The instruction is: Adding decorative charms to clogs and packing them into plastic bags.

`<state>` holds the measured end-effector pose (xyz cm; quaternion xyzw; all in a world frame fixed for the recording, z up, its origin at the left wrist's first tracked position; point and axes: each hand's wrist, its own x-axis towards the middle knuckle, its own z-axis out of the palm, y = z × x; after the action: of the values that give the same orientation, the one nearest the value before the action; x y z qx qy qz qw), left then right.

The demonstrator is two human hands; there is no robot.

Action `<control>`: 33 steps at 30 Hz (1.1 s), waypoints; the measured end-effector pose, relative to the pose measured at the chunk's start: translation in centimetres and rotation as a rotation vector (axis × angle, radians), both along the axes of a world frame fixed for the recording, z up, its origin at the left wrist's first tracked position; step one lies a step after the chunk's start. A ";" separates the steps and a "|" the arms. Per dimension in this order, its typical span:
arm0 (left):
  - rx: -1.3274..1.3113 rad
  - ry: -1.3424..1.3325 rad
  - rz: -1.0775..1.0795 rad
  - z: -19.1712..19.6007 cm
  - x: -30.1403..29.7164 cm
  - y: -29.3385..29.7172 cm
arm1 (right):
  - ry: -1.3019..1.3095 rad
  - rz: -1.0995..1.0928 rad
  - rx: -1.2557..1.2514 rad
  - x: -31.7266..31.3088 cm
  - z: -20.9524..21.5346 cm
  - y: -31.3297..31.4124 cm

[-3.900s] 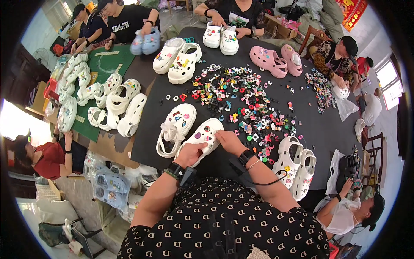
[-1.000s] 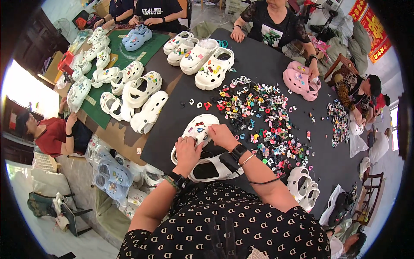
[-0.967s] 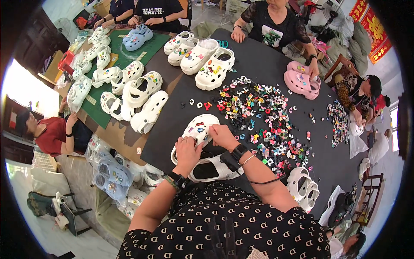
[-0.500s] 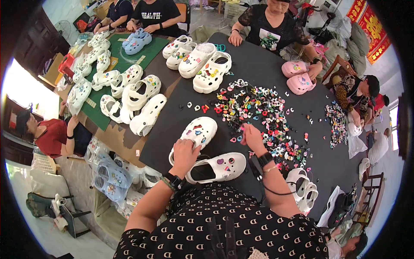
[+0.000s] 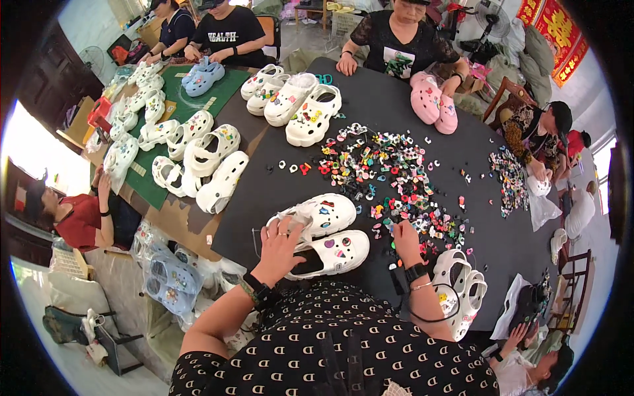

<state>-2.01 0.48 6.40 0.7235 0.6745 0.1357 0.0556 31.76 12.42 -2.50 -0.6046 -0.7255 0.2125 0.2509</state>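
The left hand [image 5: 281, 241] lies flat across two white clogs [image 5: 323, 231], pinning them steady, while the right hand [image 5: 403, 239], well apart, fingers down among loose colourful charms [image 5: 389, 175].

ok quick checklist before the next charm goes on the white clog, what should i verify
1. Left hand steadies the white clog: ok, it rests on the heel end.
2. Right hand at the charm pile: ok, at its near edge.
3. Charm picked up: cannot tell, fingers hide it.
4. Clog top faces up: ok, charms show on it.
5. Second white clog close by: ok, beside the first.
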 end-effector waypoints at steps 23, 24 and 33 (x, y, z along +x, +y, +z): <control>0.222 -0.180 0.220 0.4 -12.7 2.8 | 0.045 0.050 -0.047 -1.5 0.3 -6.3; 0.256 -0.168 0.267 0.5 -15.4 3.6 | 0.060 0.068 -0.025 -1.6 0.3 -6.5; 0.614 0.167 0.682 1.0 -38.2 13.8 | 0.027 -0.036 -0.076 -1.7 2.1 -8.6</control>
<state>-40.17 14.24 7.36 0.4520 0.8046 0.2809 -0.2633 30.08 3.85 -0.40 -0.6239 -0.7024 0.2433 0.2414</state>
